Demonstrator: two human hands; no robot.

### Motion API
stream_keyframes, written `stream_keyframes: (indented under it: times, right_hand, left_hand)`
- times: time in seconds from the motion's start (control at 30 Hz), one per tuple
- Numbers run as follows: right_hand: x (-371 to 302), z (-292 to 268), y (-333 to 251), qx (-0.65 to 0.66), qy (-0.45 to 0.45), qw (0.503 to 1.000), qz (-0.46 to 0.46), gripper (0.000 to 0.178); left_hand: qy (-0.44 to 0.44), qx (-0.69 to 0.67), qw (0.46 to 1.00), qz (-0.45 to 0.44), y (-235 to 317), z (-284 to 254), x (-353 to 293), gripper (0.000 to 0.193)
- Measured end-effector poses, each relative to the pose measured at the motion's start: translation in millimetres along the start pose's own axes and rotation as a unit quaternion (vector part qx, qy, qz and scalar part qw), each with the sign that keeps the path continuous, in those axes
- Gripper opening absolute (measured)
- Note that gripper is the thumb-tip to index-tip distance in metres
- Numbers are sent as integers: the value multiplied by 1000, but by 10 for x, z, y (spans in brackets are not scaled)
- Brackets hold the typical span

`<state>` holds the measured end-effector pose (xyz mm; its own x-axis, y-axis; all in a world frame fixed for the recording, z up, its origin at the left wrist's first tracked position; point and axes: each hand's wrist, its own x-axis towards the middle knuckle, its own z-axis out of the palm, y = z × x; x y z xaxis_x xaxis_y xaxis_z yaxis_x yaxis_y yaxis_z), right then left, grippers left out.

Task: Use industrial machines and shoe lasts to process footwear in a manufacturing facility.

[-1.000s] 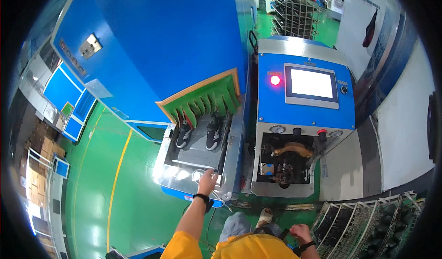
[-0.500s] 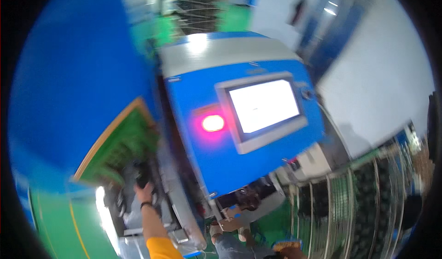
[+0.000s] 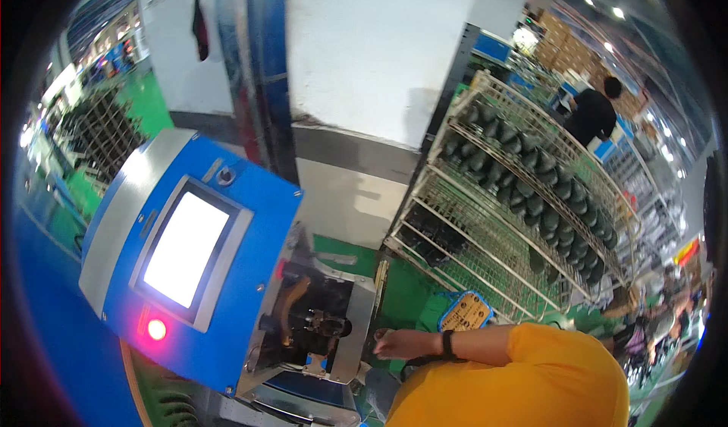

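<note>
My right hand (image 3: 388, 344) reaches in from the right, its arm in a yellow sleeve with a black band at the wrist. Nothing shows in it; the fingers look loosely bent and a little apart. It is beside the metal side plate (image 3: 362, 328) of a blue machine, and I cannot tell whether it touches. Dark clamp-like parts (image 3: 322, 323) sit inside that machine's opening. Above them, the blue housing (image 3: 262, 230) carries a bright white screen (image 3: 186, 249) and a lit red lamp (image 3: 156, 329). My left hand is out of view.
A wire rack (image 3: 523, 169) on the right holds rows of dark, rounded, shoe-like pieces (image 3: 531, 192). Between rack and hand stands a small blue-framed stool (image 3: 465, 312). A white wall (image 3: 371, 55) rises behind. Farther right, a person in black (image 3: 591, 116) stands by shelving.
My view has swung right, so the machine now lies at the left and the rack shows fully. The left hand, earlier at a dark object by a green panel, has left the picture.
</note>
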<state>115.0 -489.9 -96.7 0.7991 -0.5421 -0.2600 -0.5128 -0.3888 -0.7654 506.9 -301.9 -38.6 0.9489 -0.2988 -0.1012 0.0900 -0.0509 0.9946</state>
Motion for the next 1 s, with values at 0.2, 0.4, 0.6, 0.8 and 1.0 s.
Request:
stream_keyframes:
  times: [0.2,0.4,0.6,0.8,1.0]
  right_hand:
    - [673,-43,-1246,290,-182,924,-173,104]
    - [379,-647,-1581,357,-6,905,-232,131]
    - [157,-1104,-1179,241,163,932,-215,121]
    - [-93,-1783,-530,154,51,968,-190,112]
    - [60,-1675,263,631,-129,752,141,84]
  left_hand:
    - [-131,-38,991,-2,68,654,-923,51]
    - [-160,-78,984,4,-59,1162,-1555,53]
    - [-146,-219,947,-185,709,2043,-2220,54]
    - [-246,568,772,142,392,2242,-2575,37]
    - [-275,422,851,146,307,2398,-2659,34]
